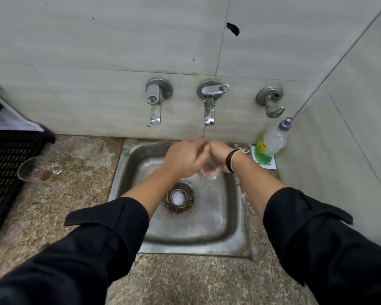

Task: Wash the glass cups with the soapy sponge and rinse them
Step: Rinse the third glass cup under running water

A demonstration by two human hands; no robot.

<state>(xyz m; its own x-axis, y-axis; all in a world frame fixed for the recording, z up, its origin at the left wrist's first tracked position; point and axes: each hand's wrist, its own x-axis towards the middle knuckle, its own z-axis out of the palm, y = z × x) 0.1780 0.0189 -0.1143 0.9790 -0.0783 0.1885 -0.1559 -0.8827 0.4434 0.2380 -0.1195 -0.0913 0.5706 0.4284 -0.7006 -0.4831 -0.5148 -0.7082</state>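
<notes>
Both my hands meet over the steel sink point(231, 219), under a thin stream of water from the middle tap point(209, 111). A clear glass cup point(209, 171) sits between them, its rim tipped toward me and water spilling out. My right hand point(218, 156) grips the cup from the right. My left hand point(183, 158) curls over it from the left; its fingertips are hidden. A second glass cup point(39, 169) with brown dregs lies on its side on the counter at the left. No sponge is visible.
A dish-soap bottle point(271, 143) with green liquid stands at the sink's back right corner against the wall. A black plastic crate point(7, 164) fills the left edge. Two more wall taps point(156, 102) point(271, 102) flank the running one. The drain point(179, 198) lies in mid-sink.
</notes>
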